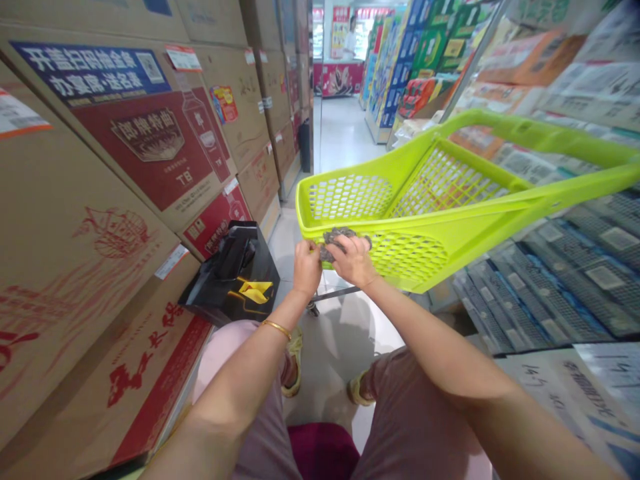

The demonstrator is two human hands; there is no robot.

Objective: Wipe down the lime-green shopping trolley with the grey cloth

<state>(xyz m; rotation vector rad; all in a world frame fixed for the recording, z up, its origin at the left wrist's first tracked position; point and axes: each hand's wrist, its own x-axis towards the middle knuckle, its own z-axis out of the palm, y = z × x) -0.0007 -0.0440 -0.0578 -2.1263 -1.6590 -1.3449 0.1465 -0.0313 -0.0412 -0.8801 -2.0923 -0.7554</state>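
Observation:
A lime-green plastic shopping cart [475,210] with perforated sides stands before me, its handle toward the right. My right hand [354,259] is closed round a crumpled grey cloth [343,233], pressed against the near side of the cart's basket close to its left end. Just beside it, my left hand [307,265] has its fingers pinched together at the basket's corner, touching or almost touching the cloth's edge. What lies between those fingers is hidden.
Stacked cartons [150,153] wall the left side. A black bag [235,273] stands on the floor by them. Packaged goods [565,267] are piled along the right. Beyond the cart, a tiled aisle [343,127] leads to a counter [340,79] and a person.

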